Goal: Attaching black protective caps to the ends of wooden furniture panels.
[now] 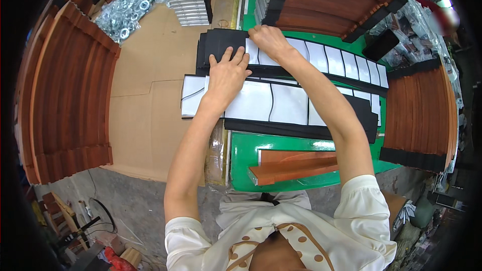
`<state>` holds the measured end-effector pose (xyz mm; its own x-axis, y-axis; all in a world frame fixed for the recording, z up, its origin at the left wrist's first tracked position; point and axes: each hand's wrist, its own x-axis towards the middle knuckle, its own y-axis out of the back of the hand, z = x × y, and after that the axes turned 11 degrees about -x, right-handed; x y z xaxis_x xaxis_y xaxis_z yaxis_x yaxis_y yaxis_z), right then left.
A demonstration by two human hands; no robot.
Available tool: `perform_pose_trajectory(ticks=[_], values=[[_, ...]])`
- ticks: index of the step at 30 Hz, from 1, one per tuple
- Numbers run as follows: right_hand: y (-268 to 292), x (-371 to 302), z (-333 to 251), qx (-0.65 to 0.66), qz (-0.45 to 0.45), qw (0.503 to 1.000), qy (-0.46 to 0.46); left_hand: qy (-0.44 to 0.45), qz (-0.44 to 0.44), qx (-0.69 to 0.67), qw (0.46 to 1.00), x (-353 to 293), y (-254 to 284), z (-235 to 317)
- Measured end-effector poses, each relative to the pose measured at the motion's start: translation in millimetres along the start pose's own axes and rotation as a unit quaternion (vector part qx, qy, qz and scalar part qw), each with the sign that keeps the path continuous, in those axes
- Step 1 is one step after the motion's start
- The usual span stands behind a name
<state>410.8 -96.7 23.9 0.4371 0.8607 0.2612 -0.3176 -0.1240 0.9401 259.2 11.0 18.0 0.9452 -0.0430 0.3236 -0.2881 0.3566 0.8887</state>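
Observation:
A long strip of white panels with black dividing lines (316, 54) lies across the bench, with black sheets (223, 40) over its left end. My left hand (228, 74) rests on the black sheets, fingers spread, palm down. Its fingertips are close to where black meets white. My right hand (270, 41) is at the strip's far edge, just right of the black sheets. Its fingers are curled together, and what they pinch is hidden. Nearer to me, a second white strip (288, 103) lies on black pieces (281, 128), partly under my forearms.
Brown slatted stacks stand at the left (70, 90), far right (331, 0) and right (416, 115). Clear bags of metal rings (128, 12) lie at the back left. An orange-brown piece (296, 165) is on the green surface (241, 160) near me. A dark phone-like object (381, 45) sits right.

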Motion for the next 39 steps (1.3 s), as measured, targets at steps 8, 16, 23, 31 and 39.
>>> perform_pose_trajectory(ticks=[8, 16, 23, 31, 39], values=[[10.5, 3.9, -0.3, 0.015, 0.069, 0.995, -0.071, 0.003, 0.014, -0.017, 1.000, 1.0, -2.4, -1.0], [111.6, -70.1, -50.9, 0.231, 0.153, 0.955, -0.106, 0.117, 0.187, -0.383, 0.897, -23.9, 61.9, 34.4], [173.6, -166.1, -96.4, 0.158, 0.261, 0.950, 0.058, 0.254, 0.061, -0.631, 0.730, -100.6, 110.7, 125.9], [214.6, -255.0, -139.2, 0.421, 0.108, 0.901, 0.000, -0.016, 0.133, -0.435, 0.890, -193.1, 115.9, 173.8], [208.5, -283.9, -166.7, 0.437, 0.066, 0.893, -0.089, 0.001, 0.104, -0.442, 0.891, -233.7, 95.6, 174.6]])
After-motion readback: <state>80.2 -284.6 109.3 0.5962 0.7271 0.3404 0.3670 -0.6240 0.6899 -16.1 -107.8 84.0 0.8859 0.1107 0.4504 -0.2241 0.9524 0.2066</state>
